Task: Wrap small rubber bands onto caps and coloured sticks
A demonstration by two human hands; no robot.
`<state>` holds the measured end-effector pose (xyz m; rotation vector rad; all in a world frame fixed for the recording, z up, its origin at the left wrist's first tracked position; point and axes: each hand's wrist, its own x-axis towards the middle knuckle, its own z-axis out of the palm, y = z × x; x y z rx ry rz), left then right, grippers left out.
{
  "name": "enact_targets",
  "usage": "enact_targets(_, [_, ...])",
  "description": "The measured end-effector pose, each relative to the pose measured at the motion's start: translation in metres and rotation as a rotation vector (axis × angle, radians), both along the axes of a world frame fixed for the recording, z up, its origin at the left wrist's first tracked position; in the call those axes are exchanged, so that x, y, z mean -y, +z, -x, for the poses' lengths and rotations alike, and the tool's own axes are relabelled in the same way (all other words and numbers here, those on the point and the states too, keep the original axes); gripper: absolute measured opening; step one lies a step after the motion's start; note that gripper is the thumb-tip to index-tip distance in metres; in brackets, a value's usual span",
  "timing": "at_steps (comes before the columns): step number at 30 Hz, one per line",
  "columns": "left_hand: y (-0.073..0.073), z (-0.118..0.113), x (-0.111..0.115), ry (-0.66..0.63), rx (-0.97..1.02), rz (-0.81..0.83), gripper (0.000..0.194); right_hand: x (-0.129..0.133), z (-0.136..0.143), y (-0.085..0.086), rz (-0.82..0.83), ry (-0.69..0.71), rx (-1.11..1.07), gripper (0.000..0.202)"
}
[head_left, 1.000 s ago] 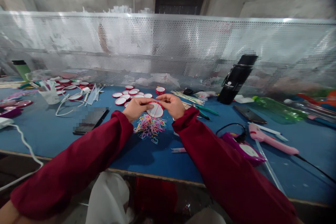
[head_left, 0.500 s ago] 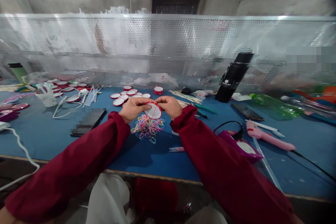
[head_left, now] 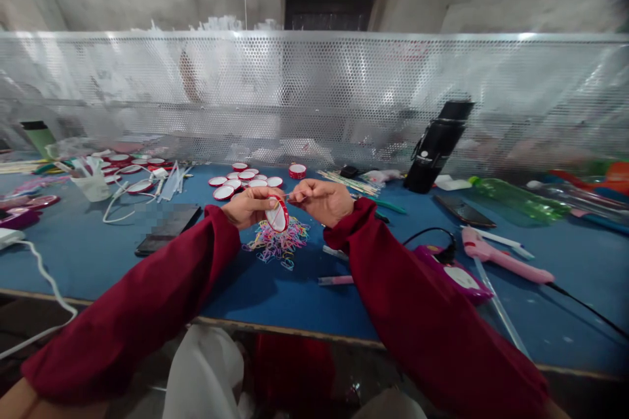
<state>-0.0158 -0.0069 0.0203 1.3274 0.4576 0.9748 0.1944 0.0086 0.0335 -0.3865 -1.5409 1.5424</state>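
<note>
Over the blue table (head_left: 275, 298) in the head view, the left hand (head_left: 253, 207) pinches a red-rimmed disc (head_left: 278, 219), held tilted above a pile of coloured bands (head_left: 280, 240). The right hand (head_left: 324, 200) curls its fingers just beside the rim; whether they grip a thin strand, I cannot tell. Behind lie more discs (head_left: 246, 178); a phone (head_left: 170, 229) is near the left sleeve (head_left: 157, 301).

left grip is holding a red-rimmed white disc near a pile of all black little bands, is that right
Not quite: the little bands are multicoloured, not all black, as the head view shows. The left grip is holding the red-rimmed white disc near them.
</note>
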Motion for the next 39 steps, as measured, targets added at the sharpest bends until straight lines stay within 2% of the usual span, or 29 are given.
enact_targets(3, [0.001,-0.001,0.001,0.025,0.015,0.031,0.024,0.010,0.001,0.008,0.090,0.064,-0.129,0.014])
enact_targets(5, [0.001,-0.002,0.002,0.045,0.015,0.056,0.024,0.014,0.003,0.011,0.102,0.063,-0.167,0.012])
enact_targets(7, [0.001,-0.004,0.003,0.058,0.010,0.076,0.025,0.015,0.006,0.011,0.087,0.027,-0.144,0.015])
enact_targets(10, [0.001,-0.008,0.004,0.070,0.016,0.074,0.025,0.011,0.010,0.007,0.024,-0.089,-0.053,0.033])
enact_targets(12, [0.001,-0.010,0.003,0.135,0.016,0.071,0.024,0.006,0.009,0.004,-0.076,-0.216,0.014,0.046])
enact_targets(16, [-0.003,-0.013,-0.004,0.379,-0.029,0.113,0.025,-0.003,0.006,-0.002,-0.392,-0.504,0.251,0.079])
enact_targets(18, [-0.004,-0.013,-0.007,0.469,-0.008,0.133,0.026,-0.004,0.006,-0.006,-0.579,-0.570,0.402,0.094])
enact_targets(20, [-0.005,-0.012,-0.008,0.542,0.014,0.148,0.026,-0.002,0.011,-0.011,-0.746,-0.597,0.557,0.102])
enact_targets(23, [-0.004,-0.011,-0.006,0.588,-0.028,0.151,0.021,0.003,0.019,-0.017,-0.884,-0.659,0.732,0.103])
enact_targets(27, [-0.005,-0.012,-0.004,0.522,-0.139,0.072,0.022,0.008,0.023,-0.020,-0.960,-0.693,0.790,0.105])
enact_targets(34, [-0.004,-0.014,-0.002,0.505,-0.217,0.024,0.031,0.008,0.022,-0.020,-0.971,-0.649,0.808,0.098])
enact_targets(39, [-0.001,-0.013,0.000,0.489,-0.215,0.033,0.029,0.009,0.023,-0.019,-0.935,-0.643,0.807,0.094])
